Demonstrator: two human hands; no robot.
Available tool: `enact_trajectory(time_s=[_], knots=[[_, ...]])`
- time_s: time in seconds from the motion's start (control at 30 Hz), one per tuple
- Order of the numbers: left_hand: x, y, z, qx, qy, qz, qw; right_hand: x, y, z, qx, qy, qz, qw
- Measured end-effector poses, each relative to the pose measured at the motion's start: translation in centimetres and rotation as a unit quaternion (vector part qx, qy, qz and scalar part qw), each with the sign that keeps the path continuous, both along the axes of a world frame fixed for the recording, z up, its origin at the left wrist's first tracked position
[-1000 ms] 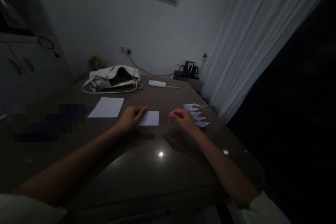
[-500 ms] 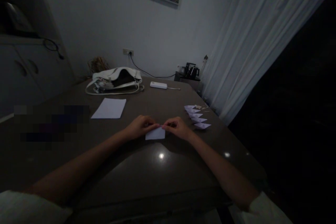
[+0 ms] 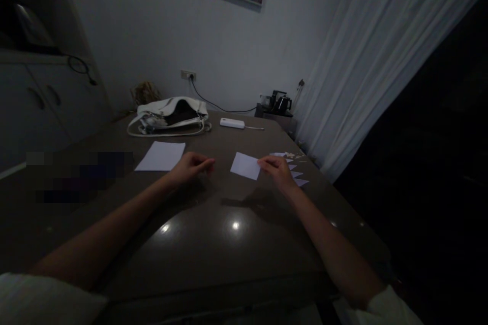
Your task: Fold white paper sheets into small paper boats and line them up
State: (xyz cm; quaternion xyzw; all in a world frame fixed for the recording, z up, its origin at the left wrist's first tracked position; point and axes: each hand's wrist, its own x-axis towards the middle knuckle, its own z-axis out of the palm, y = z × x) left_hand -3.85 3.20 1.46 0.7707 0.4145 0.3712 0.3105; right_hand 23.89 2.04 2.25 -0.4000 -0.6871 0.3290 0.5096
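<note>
Above the brown counter (image 3: 213, 256), a small white paper (image 3: 245, 166) is held up, its right edge pinched by the right hand (image 3: 279, 170). The left hand (image 3: 190, 166) is loosely closed, with bigger white paper (image 3: 161, 156) seen just beside it.

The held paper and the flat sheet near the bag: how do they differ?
The held paper is above the table, in the right hand; the flat sheet rests on it. The held paper is clearly smaller than the flat sheet. Both look white.
</note>
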Motion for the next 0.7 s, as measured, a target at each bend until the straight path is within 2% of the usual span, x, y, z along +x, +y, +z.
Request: enact_trajectory(time_s=[0.07,0.13,0.2,0.3,0.47,0.6,0.7], knots=[[-0.3,0.3,-0.2,0.003,-0.043,0.043,0.998,0.4,0.2,0.2,0.002,0.017,-0.014,1.000],[0.1,0.1,-0.3,-0.003,-0.070,0.048,0.996,0.4,0.2,0.0,0.006,-0.001,0.001,1.000],[1.1,-0.7,-0.3,-0.015,-0.063,0.011,0.998,-0.2,0.0,-0.4,0.006,-0.048,0.035,0.998],[2.8,-1.9,-0.2,-0.034,-0.004,-0.051,0.998,-1.3,-0.3,-1.3,0.000,-0.126,0.086,0.988],[3.6,-2.5,-0.1,0.028,0.083,-0.034,0.996,-2.3,-0.6,-2.1,0.038,-0.177,0.061,0.982],[3.7,-2.8,-0.2,0.039,0.080,-0.027,0.996,-3.4,-1.5,-2.4,0.088,-0.165,0.053,0.981],[4.0,-3.2,-0.2,0.076,0.070,-0.020,0.994,-4.2,-2.1,-2.3,0.110,-0.168,0.043,0.979]])
